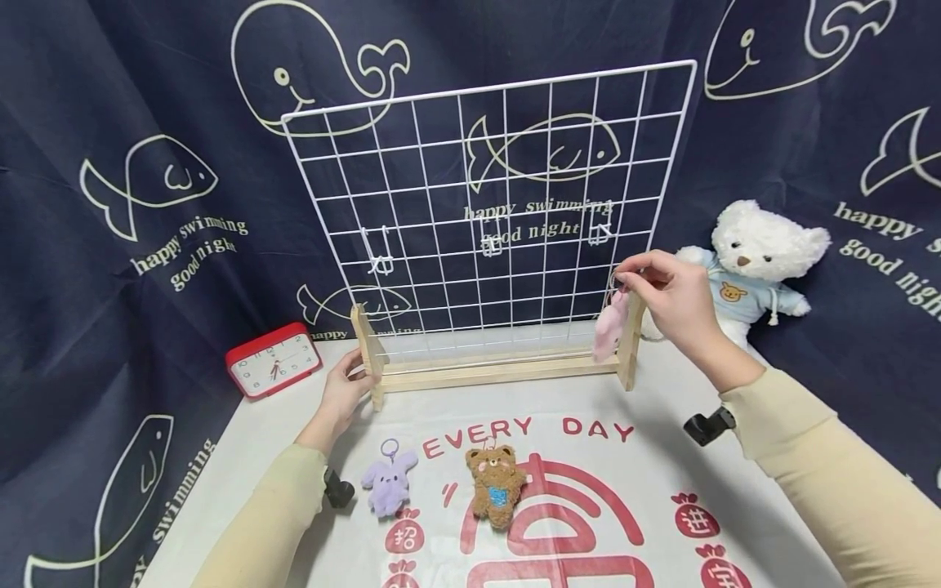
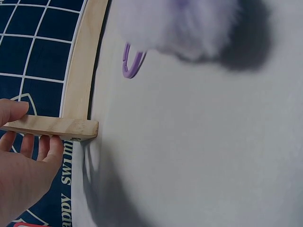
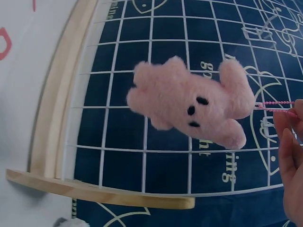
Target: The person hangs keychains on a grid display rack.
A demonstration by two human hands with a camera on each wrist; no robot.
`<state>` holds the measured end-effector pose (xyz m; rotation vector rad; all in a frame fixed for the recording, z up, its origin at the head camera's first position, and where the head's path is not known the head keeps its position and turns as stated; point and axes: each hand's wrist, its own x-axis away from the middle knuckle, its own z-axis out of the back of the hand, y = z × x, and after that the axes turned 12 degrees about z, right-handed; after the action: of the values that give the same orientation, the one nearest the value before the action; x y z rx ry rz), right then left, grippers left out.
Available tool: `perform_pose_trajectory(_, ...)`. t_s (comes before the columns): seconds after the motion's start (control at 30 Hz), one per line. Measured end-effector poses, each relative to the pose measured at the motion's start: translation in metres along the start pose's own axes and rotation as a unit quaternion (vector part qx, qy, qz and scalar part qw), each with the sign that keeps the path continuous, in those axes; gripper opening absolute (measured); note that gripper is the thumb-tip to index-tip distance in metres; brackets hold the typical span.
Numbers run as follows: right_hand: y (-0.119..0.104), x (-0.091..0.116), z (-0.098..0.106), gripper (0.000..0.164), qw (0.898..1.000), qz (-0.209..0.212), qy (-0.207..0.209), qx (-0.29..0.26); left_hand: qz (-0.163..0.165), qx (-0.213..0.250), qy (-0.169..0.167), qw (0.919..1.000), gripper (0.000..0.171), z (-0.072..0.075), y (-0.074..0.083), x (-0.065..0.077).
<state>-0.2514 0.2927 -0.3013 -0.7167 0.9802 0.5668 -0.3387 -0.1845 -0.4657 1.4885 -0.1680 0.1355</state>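
By its pink bead chain [image 3: 277, 108], a pink plush keychain [image 3: 189, 104] hangs from the fingertips of my right hand [image 1: 672, 298]. In the head view the plush [image 1: 610, 327] overlaps the lower right part of a white wire grid rack [image 1: 507, 282]. My left hand [image 1: 345, 392] grips the rack's left wooden end piece [image 2: 52, 125], thumb on one side and fingers on the other. Several white hooks [image 1: 491, 242] are on the grid. A lilac plush keychain [image 1: 390, 486] and a brown bear keychain [image 1: 496, 486] lie on the table in front.
A red alarm clock [image 1: 274, 359] stands left of the rack. At the right, a white teddy bear [image 1: 764, 245] in a blue top sits behind my right hand. A dark curtain [image 1: 184, 73] with whale and fish drawings hangs behind. The white tablecloth [image 1: 434, 563] carries red print.
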Motion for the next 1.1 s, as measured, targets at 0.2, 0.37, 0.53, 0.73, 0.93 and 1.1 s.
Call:
perform_pose_trajectory(0.2, -0.002, -0.012, 0.002, 0.010, 1.000, 0.003, 0.006, 0.002, 0.001, 0.005, -0.002, 1.0000, 0.071, -0.002, 0.002, 0.002)
perform_pose_trajectory(0.37, -0.001, -0.019, 0.000, 0.009, 1.000, 0.014, 0.021, -0.018, 0.002, 0.008, -0.001, 1.0000, 0.071, -0.003, 0.002, 0.001)
perform_pose_trajectory(0.53, 0.000, -0.023, -0.003, 0.009, 0.998, 0.008, 0.050, -0.026, -0.002, 0.004, 0.003, 1.0000, 0.071, -0.002, -0.001, -0.002)
perform_pose_trajectory(0.73, 0.002, -0.030, -0.003, 0.006, 0.997, 0.012, 0.080, -0.003, -0.007, 0.004, 0.002, 1.0000, 0.071, -0.003, 0.000, -0.002)
perform_pose_trajectory(0.93, -0.004, -0.037, -0.002, 0.005, 0.997, 0.000, 0.082, 0.009, -0.009, 0.004, 0.001, 1.0000, 0.072, -0.002, -0.001, -0.002)
perform_pose_trajectory(1.1, -0.015, -0.043, -0.003, 0.005, 0.997, 0.000, 0.083, 0.009, -0.012, 0.003, 0.001, 0.9999, 0.071, 0.000, -0.003, -0.003)
